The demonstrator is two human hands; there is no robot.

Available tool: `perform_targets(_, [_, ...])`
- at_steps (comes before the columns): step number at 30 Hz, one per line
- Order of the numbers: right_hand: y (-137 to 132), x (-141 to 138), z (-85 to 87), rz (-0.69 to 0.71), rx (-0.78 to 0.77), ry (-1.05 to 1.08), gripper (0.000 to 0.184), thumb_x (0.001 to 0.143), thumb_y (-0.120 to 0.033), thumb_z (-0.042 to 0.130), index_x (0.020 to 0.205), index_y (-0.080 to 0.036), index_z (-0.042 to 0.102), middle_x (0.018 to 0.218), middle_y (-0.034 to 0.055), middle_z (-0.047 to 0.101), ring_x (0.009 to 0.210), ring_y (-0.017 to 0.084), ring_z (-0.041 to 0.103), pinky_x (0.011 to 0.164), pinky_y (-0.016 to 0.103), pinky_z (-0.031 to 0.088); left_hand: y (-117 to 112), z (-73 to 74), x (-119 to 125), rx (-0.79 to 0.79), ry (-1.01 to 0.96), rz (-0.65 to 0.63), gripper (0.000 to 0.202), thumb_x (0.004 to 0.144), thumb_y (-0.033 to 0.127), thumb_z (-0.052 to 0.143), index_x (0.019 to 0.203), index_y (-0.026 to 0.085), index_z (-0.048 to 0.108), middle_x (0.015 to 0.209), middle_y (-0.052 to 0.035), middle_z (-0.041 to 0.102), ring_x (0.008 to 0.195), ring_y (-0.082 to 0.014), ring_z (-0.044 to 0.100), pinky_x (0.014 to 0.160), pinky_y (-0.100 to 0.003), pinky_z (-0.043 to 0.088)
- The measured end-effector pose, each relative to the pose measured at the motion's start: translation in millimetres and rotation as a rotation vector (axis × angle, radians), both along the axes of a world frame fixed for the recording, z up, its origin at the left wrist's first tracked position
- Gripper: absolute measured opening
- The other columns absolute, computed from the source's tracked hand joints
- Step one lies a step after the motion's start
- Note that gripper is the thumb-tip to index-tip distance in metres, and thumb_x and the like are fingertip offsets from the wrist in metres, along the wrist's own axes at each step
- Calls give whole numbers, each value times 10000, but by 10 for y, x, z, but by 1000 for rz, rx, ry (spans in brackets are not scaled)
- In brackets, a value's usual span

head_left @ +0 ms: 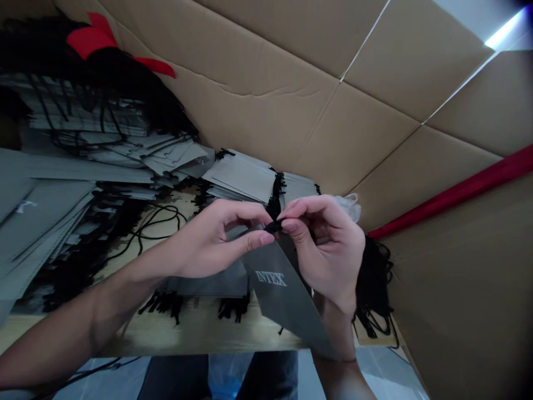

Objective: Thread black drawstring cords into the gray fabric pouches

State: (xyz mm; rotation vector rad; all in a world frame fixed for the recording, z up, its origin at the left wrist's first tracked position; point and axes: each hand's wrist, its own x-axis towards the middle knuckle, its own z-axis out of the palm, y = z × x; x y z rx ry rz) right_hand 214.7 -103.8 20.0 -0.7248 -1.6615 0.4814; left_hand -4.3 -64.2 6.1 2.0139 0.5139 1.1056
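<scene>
A flat grey piece (278,278) printed "INTEX" hangs tilted below my hands, its top edge close to my fingers. At that edge, my left hand (233,236) pinches a short black cord (273,226) between thumb and fingers. My right hand (327,244) grips the same cord from the other side with thumb and forefinger. How the cord joins the grey piece is hidden by my fingers. Under my left hand lies another grey piece (212,282) with black cord ends sticking out at the table's front.
Grey pieces with black cords lie stacked at left (50,222) and behind my hands (245,175). A red strip (91,41) wraps a black cord bundle at upper left. More black cords (375,283) hang at right. Cardboard walls (270,72) rise behind the wooden table (200,336).
</scene>
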Motion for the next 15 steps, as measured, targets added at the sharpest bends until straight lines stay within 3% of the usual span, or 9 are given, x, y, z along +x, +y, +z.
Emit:
perform_targets(4, [-1,27,-16,-40,-4,-45,97,1122,-194,845,1074,-274,817,960,-21,818,841,135,766,719,264,608,20,54,-57,184,45,64,183,1191,271,660,1082,198,787,859,43,700,731,-91,590,654,-193,471])
perform_targets(7, [-8,45,-28,-52,-1,-69,92,1131,-225,844,1063,-272,803,961,-15,809,890,152,769,740,285,594,6,69,-108,329,88,84,182,1206,231,633,1093,180,766,858,41,680,726,-89,571,678,-211,455])
perform_targets(12, [0,90,-35,-11,-10,-122,87,1111,-215,861,1134,-278,805,1042,-7,806,914,159,753,752,301,577,-36,89,-175,379,190,128,165,1230,233,605,1176,199,757,928,35,734,778,-98,624,728,-220,474])
perform_targets(15, [31,103,-18,98,-6,-184,316,997,-211,992,1247,-285,814,1124,-12,822,857,139,724,717,279,576,-65,92,-184,381,236,150,165,1221,213,590,1200,204,753,996,23,796,829,-112,698,754,-227,501])
